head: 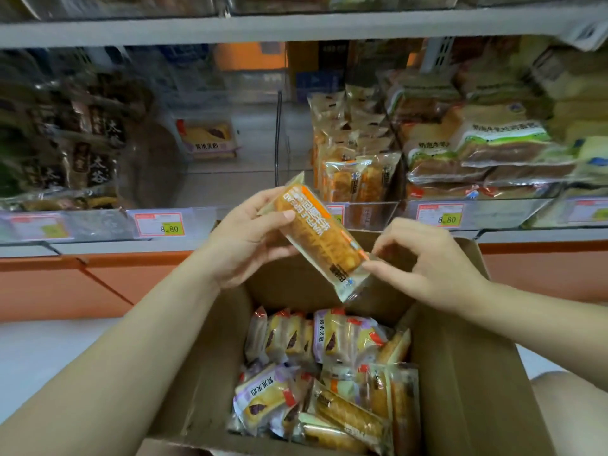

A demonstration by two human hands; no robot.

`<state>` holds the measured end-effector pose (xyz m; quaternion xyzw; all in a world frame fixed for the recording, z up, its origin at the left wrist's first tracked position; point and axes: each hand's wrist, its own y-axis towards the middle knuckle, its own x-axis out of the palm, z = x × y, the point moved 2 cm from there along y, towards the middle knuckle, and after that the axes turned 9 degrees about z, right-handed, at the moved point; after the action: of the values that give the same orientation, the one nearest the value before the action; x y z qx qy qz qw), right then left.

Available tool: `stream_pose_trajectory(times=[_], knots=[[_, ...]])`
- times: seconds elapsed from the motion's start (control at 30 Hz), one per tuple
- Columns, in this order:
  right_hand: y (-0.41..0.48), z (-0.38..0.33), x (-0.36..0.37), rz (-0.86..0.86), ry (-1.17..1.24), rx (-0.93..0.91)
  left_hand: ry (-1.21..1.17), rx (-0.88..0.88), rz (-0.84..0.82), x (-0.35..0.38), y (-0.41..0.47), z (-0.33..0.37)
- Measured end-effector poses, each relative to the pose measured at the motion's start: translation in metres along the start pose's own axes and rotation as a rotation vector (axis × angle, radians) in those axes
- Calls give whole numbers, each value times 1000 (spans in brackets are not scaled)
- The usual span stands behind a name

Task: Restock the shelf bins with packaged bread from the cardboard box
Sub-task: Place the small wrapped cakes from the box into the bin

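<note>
— Where was the bread packet (pixel 320 238)?
— Up over the open cardboard box (pixel 460 357), in front of the shelf bins (pixel 371 210). It lay slantwise, top end up-left toward the shelf, bottom end down-right.
— And the hands?
— The left hand (pixel 250 238) gripped the upper half, thumb across its face; the right hand (pixel 424 261) pinched the lower sealed end. More packets (pixel 329 373) lay in the box.

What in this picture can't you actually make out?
Head view only:
Middle price tag: mostly covered by the waffle bread packet that the left hand and right hand hold.
Cardboard box: its bottom is buried under bread packets.
Dark packets at far left: blurred, labels unreadable.
Top shelf goods: cut off by the upper edge.
</note>
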<state>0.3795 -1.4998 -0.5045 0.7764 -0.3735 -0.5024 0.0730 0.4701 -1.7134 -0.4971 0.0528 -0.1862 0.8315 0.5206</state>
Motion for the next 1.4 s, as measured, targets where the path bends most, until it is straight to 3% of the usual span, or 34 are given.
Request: stream_pose_trajectory(times=[0.07,0.13,0.2,0.3,0.4,0.53,0.63,0.73,0.83,1.07,1.4], knots=[[4,0,-10,212,233,439,-78,90,-11,7,3,10],[6,0,-3,151,758,872,-187,142,-21,13,7,15],[7,-7,-2,97,1162,1034,-289,141,-44,27,12,14],[22,-5,-12,246,1232,976,-329,73,-54,47,21,3],[35,8,-29,344,1040,884,-137,74,-6,55,29,1],[45,23,-60,236,630,726,145,123,-29,56,33,7],[58,21,-86,201,332,574,516,286,-12,59,39,14],[74,17,-107,200,45,406,955,523,160,58,51,16],[91,18,-111,142,-152,320,1140,614,223,57,60,10],[114,28,-68,-138,-414,231,1230,622,192,61,63,-6],[130,33,-33,-288,-659,152,1172,601,136,58,74,-1]])
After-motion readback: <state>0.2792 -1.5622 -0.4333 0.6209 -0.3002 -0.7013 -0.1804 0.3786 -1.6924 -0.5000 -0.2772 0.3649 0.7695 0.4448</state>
